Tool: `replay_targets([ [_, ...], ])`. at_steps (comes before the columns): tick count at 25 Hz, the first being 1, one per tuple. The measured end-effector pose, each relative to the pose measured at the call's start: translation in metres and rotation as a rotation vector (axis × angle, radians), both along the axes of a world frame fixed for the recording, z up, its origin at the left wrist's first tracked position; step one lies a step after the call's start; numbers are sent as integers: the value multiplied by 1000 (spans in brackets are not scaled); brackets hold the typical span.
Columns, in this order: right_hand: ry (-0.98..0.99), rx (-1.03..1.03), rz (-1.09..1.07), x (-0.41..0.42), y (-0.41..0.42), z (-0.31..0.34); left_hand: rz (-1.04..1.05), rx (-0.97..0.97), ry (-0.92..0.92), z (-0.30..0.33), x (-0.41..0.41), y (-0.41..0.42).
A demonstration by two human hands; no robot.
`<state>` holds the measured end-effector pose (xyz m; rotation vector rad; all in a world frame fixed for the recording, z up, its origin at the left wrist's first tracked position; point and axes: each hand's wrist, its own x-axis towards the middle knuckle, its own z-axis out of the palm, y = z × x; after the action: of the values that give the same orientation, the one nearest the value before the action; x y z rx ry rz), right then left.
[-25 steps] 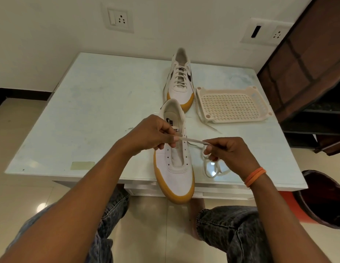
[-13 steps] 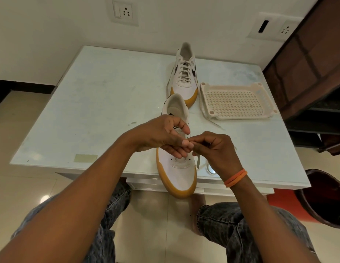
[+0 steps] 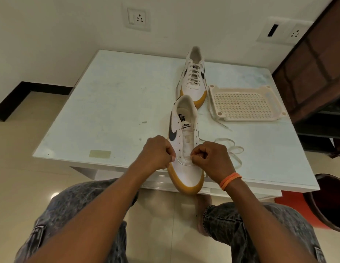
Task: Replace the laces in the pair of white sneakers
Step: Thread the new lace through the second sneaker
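Note:
A white sneaker (image 3: pixel 186 133) with a tan sole lies at the table's near edge, toe over the edge, its eyelets bare. My left hand (image 3: pixel 158 153) is curled at the sneaker's left side near the lowest eyelets and my right hand (image 3: pixel 210 158) at its right side; each pinches an end of a white lace (image 3: pixel 231 149). The rest of the lace lies in loops on the table to the right. A second sneaker (image 3: pixel 193 78), laced, stands farther back.
A cream perforated plastic tray (image 3: pixel 243 103) sits right of the far sneaker on the pale table (image 3: pixel 112 103). A dark wooden cabinet (image 3: pixel 317 69) stands at the right, a dark bin (image 3: pixel 330 202) on the floor below. My knees are under the table edge.
My hands, first apart holding the lace taut over the sneaker, met over its middle, then dropped toward the toe and now sit on either side of the lowest eyelets.

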<state>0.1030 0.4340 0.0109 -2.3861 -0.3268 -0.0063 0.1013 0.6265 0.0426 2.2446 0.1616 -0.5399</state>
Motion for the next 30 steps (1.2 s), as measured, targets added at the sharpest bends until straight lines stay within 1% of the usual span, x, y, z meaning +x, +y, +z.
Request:
replay_targets([
  [3, -12, -69, 6, -2, 6, -3, 109, 9, -95, -12, -8, -9],
  [5, 14, -76, 2, -3, 11, -6, 174, 14, -141, -16, -14, -15],
  [11, 191, -31, 18, 9, 11, -11, 248, 22, -206, -25, -23, -22],
  [13, 244, 60, -20, 9, 12, -13, 260, -3, -203, -28, -22, -22],
  [18, 508, 345, -225, 9, 20, -21, 370, -96, -170, -35, -24, -21],
  [21, 549, 547, -371, 10, 24, -27, 402, -118, -152, -39, -24, -23],
  [23, 583, 572, -402, 11, 27, -26, 421, -134, -142, -42, -24, -22],
  [24, 577, 520, -394, 11, 28, -28, 423, -136, -147, -43, -24, -23],
  [25, 554, 397, -368, 11, 27, -29, 418, -134, -161, -45, -25, -23],
  [27, 472, 5, -282, 10, 27, -24, 407, -130, -194, -49, -28, -26],
  [28, 423, -153, -244, 10, 27, -20, 402, -121, -208, -49, -29, -27],
  [29, 404, -234, -221, 10, 27, -19, 396, -106, -220, -50, -30, -28],
  [30, 408, -251, -200, 11, 27, -18, 394, -97, -231, -52, -30, -29],
])
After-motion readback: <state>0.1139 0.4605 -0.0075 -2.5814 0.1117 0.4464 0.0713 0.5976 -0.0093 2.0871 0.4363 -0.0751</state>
